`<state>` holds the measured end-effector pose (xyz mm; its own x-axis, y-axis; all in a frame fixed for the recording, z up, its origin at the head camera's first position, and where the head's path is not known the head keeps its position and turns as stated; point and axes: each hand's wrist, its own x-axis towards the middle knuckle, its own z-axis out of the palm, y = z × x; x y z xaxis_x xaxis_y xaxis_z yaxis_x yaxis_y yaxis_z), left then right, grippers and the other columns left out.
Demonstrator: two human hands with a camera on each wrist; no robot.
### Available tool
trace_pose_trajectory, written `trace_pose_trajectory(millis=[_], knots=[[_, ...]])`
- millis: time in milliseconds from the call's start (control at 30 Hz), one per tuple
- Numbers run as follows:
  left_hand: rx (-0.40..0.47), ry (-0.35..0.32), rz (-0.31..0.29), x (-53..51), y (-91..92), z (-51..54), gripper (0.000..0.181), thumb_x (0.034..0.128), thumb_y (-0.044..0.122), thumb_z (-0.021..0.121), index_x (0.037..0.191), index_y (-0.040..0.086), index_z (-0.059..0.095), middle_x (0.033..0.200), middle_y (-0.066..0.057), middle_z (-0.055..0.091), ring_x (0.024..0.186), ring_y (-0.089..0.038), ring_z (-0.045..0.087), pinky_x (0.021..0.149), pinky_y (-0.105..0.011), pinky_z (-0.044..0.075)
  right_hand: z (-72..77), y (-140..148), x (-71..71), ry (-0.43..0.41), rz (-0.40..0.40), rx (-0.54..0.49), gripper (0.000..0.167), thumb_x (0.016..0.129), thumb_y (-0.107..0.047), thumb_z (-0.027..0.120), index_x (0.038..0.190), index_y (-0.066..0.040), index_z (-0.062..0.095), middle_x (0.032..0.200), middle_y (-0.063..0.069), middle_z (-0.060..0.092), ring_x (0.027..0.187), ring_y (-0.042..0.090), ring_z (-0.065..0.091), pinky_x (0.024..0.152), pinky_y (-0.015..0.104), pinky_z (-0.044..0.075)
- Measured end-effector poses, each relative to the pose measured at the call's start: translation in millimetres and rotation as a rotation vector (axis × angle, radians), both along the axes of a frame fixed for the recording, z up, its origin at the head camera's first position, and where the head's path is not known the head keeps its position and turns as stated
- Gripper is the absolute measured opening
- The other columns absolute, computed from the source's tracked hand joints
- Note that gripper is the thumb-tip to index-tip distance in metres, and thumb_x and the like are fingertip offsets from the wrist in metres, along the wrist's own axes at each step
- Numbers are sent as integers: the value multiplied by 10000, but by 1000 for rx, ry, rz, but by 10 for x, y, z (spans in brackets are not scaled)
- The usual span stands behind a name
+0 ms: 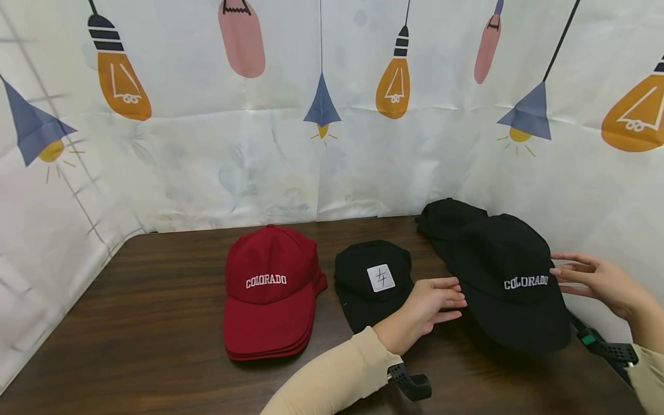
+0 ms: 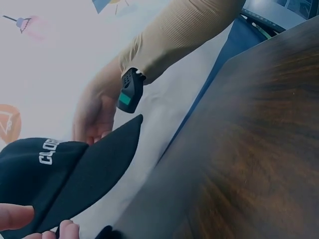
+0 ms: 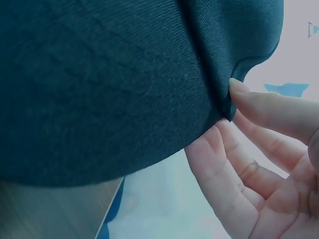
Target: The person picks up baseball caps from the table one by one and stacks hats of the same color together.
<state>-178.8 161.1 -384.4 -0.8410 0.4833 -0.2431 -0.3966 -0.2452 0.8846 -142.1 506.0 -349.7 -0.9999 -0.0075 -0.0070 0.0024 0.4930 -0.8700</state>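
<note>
The right hand (image 1: 604,285) grasps the held black cap (image 1: 508,265), lettered COLORADO, at its right edge. The right wrist view shows the thumb (image 3: 269,107) on one side of that edge, where brim meets crown, and fingers against the other; the grip is a light pinch, the hand well spread. The left hand (image 1: 427,305) holds the same cap at its left edge, fingers nearly straight and slightly parted; the left wrist view shows the thumb (image 2: 15,216) and fingertips (image 2: 70,230) either side of dark fabric, the exact contact partly out of frame. Neither hand is clenched.

The cap is tilted, brim toward the near side, and raised over the right part of the brown table (image 1: 155,311). Just beyond it, at far right, is another black cap (image 1: 441,219), partly hidden. Left of the left hand lies a black cap with a white patch (image 1: 363,271). Further left are stacked red caps (image 1: 272,294), the top one lettered COLORADO. A lamp-patterned cloth (image 1: 207,161) hangs at the far side.
</note>
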Motion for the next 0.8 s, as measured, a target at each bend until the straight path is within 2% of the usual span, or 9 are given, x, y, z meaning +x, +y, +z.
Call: trace_pose_trajectory(millis=[233, 567, 800], knots=[[14, 14, 29, -65, -131, 23, 289, 925, -65, 679, 1195, 25, 726, 989, -66, 711, 907, -235, 734, 854, -476, 583, 52, -114, -89, 7, 54, -50, 467, 1062, -22, 524, 1170, -474, 577, 1079, -227, 646, 912, 23, 683, 754, 219, 575], [45, 50, 45, -161, -317, 106, 297, 937, -51, 671, 1220, 29, 716, 988, -61, 715, 849, -173, 721, 859, -464, 582, 179, -269, -233, 24, 71, -92, 431, 1067, -41, 520, 1186, -447, 602, 1086, -176, 670, 942, 41, 688, 779, 215, 570], [50, 63, 57, -222, -451, 136, 317, 945, -28, 675, 1257, 24, 697, 992, -42, 700, 831, -142, 702, 875, -458, 578, 184, -424, -300, 39, 95, -160, 430, 1067, -28, 518, 1194, -426, 617, 1105, -171, 667, 961, 40, 686, 796, 209, 565]])
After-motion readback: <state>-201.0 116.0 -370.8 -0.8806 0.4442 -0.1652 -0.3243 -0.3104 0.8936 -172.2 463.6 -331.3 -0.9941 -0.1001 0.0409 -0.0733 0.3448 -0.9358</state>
